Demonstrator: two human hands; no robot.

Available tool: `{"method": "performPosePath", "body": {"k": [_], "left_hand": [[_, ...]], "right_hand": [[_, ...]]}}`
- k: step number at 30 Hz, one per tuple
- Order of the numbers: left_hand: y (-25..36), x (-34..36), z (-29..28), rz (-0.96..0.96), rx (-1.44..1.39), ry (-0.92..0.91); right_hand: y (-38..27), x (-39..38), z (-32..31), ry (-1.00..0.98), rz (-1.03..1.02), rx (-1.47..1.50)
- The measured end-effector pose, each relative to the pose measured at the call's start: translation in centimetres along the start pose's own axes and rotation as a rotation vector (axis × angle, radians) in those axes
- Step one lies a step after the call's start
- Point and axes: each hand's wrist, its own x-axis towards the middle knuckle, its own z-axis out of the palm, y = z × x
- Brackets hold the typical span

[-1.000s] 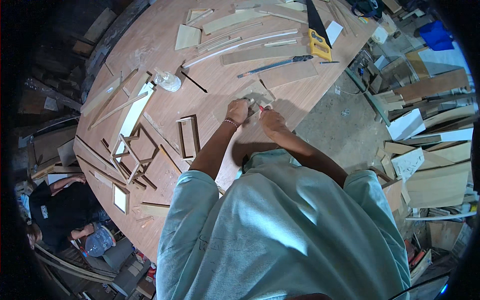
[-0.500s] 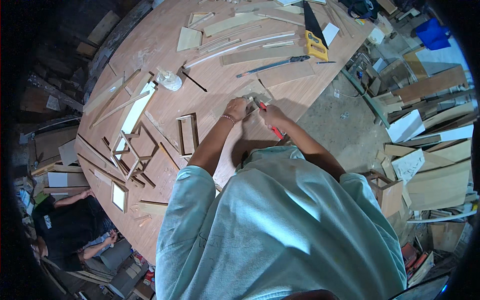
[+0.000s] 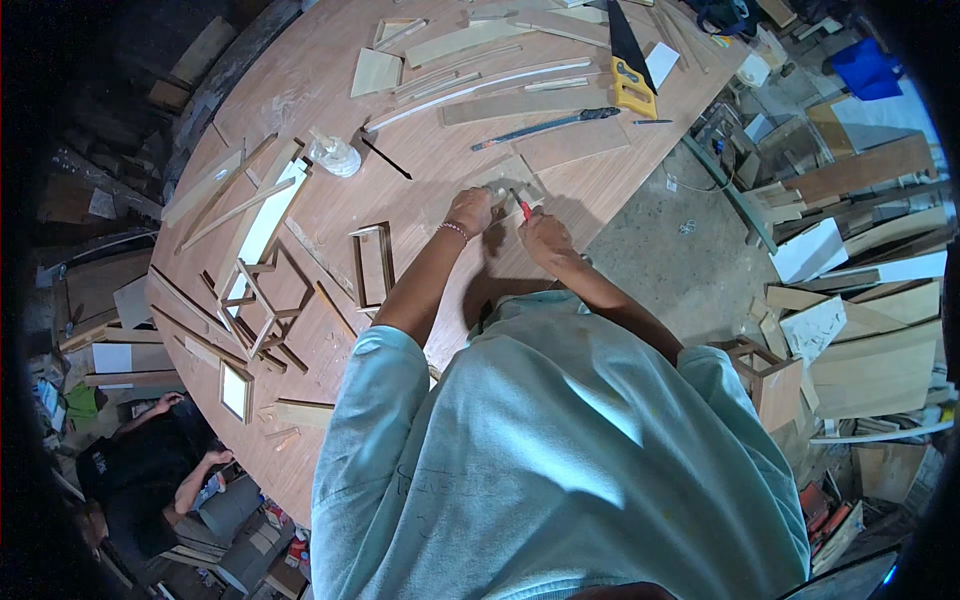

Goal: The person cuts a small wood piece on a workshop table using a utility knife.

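- Cluttered workshop; pale wood-grain counter (image 3: 290,70), concrete floor (image 3: 650,260) at 3 to 4 o'clock of the hands, stacked wood offcuts (image 3: 868,375) out at 4.
- Key relation: red-handled tool (image 3: 524,208) sits in the gap between the hands; long axis points to 11 o'clock, dark tip away from the body. Right hand (image 3: 546,238) is nearer, directly on it; tip is at 2 o'clock of left hand (image 3: 470,212), just beside its fingers.
- Right hand: closed around the tool's handle; lower part of the handle hidden by the fist.
- Left hand: fingers curled down near a flat thin board (image 3: 523,175); too small and shadowed to say whether they pinch anything. Beaded bracelet (image 3: 453,230) on that wrist.
- Board lies flat on the counter, at 12 o'clock of the hands and partly beneath them; tool tip is over it, contact can't be told.
- Clear jar (image 3: 336,157) near 10 o'clock, thin black strip (image 3: 386,158) between jar and hands.
- Long dark-blue tool (image 3: 545,129) near 1; yellow-handled saw (image 3: 634,90) between 1 and 2, farther off.
- Rectangular wooden frame (image 3: 387,262) at 8, close to left forearm.
- Co-worker in dark top (image 3: 140,480) far out at 8, beyond the counter edge.
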Motion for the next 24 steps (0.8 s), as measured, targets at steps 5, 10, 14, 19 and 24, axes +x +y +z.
{"method": "performPosePath", "body": {"k": [5, 10, 14, 19, 24], "left_hand": [[0.3, -0.2, -0.4, -0.020, 0.009, 0.001], [-0.1, -0.2, -0.2, -0.007, 0.031, -0.055], [-0.4, 0.0, 0.5, 0.021, 0.031, -0.019], [-0.3, -0.2, 1.2, 0.073, 0.016, 0.043], [-0.6, -0.4, 2.2, 0.045, 0.004, 0.079]], "right_hand": [[-0.6, -0.3, -0.7, -0.011, -0.070, -0.047], [-1.8, -0.3, -2.0, -0.183, 0.033, 0.054], [-3.3, -0.1, -4.3, -0.084, 0.072, -0.079], [-3.6, 1.1, -6.2, -0.270, -0.084, -0.172], [-3.6, 3.1, -5.8, -0.454, -0.329, -0.283]]}}
